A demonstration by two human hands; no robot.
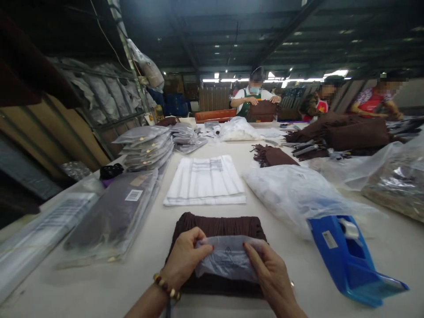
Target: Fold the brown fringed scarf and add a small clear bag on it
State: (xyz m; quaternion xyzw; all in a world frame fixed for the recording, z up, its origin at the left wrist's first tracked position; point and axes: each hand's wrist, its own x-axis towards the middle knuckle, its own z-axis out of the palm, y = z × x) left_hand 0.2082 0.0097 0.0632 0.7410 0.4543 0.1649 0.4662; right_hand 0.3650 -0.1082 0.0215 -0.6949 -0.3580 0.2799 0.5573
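Note:
A folded dark brown scarf (pixel 218 227) lies on the table (pixel 99 291) right in front of me. Over its near half I hold a clear plastic bag (pixel 228 263). My left hand (pixel 183 260), with a bead bracelet at the wrist, pinches the bag's left edge. My right hand (pixel 270 274), with a ring on it, pinches the bag's right edge. Both hands are closed on the bag.
A stack of flat white bags (pixel 205 181) lies behind the scarf. Packed scarves (pixel 112 216) pile up at left, loose plastic (pixel 291 190) and a blue tape dispenser (pixel 347 256) at right. Three people work at the far end among brown scarves (pixel 351 132).

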